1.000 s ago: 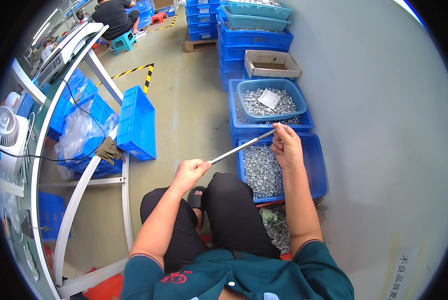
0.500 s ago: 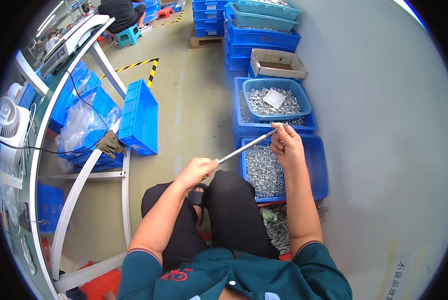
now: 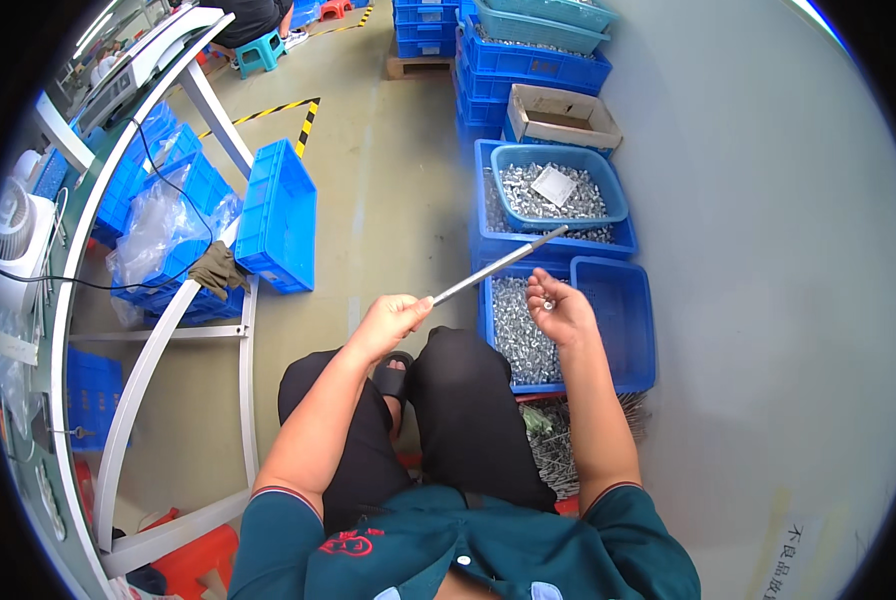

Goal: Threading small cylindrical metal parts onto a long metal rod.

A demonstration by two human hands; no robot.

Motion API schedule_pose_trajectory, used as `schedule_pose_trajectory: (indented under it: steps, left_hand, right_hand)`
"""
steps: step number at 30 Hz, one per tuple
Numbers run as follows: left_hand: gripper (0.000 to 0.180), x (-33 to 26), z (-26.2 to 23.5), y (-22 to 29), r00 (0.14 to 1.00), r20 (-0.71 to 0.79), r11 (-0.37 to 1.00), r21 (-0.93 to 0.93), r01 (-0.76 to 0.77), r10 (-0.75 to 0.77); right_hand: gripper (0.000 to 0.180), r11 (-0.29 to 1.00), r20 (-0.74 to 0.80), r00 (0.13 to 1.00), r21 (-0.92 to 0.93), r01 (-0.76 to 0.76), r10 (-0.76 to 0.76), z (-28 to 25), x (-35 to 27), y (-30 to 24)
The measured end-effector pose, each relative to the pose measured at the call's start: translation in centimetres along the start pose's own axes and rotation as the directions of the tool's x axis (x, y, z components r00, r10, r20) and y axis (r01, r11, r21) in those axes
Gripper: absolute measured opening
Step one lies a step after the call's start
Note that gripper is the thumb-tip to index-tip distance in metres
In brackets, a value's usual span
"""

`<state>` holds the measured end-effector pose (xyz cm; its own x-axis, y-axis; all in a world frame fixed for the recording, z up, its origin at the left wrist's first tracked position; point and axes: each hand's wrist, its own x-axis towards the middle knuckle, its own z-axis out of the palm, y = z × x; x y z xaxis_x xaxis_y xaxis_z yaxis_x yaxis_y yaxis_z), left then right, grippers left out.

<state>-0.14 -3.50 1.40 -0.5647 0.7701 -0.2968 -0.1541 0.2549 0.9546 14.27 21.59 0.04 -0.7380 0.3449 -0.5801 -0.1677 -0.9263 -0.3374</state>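
A thin straight metal rod [image 3: 498, 265] slants up and to the right over my knees. My left hand [image 3: 392, 325] is closed round its lower end. The rod's upper end is free, a little above my right hand [image 3: 565, 312]. That hand is turned partly palm up with curled fingers, and a small shiny metal piece [image 3: 548, 304] shows in them; anything more in the palm is hidden. Below this hand stands a blue bin [image 3: 651, 335] whose left part holds many small silvery metal parts [image 3: 524, 338].
Beyond the bin, a light-blue basket [image 3: 618, 200] of similar parts carries a white label [image 3: 554, 185]. An open carton [image 3: 568, 118] and stacked blue crates stand farther back. Thin metal rods [image 3: 558, 455] lie by my right thigh. At left is a workbench frame [image 3: 153, 400] with a blue crate [image 3: 278, 220].
My right hand has come off the rod's upper end and moved down toward the bin, turning palm up. My left hand keeps the rod, held in nearly the same place.
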Motion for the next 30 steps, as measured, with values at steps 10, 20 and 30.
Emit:
schedule_pose_trajectory:
  steps: [10,20,30]
  left_hand:
    - [0.041,-0.5,-0.3,0.1,0.999,-0.051,0.993,0.116,-0.014,0.020]
    - [0.041,-0.4,-0.3,0.1,0.999,-0.043,0.945,0.326,0.008,0.006]
    - [0.041,-0.5,-0.3,-0.2,0.997,-0.070,0.919,0.393,-0.003,0.034]
  right_hand:
    - [0.023,0.998,0.250,0.968,0.046,-0.037,0.025,-0.9,-0.1,-1.2]
    - [0.036,0.998,0.230,0.972,-0.038,0.053,-0.043,-0.6,-0.6,-1.7]
    - [0.030,0.998,0.134,0.989,0.047,0.051,-0.057,0.1,-0.5,-2.6]
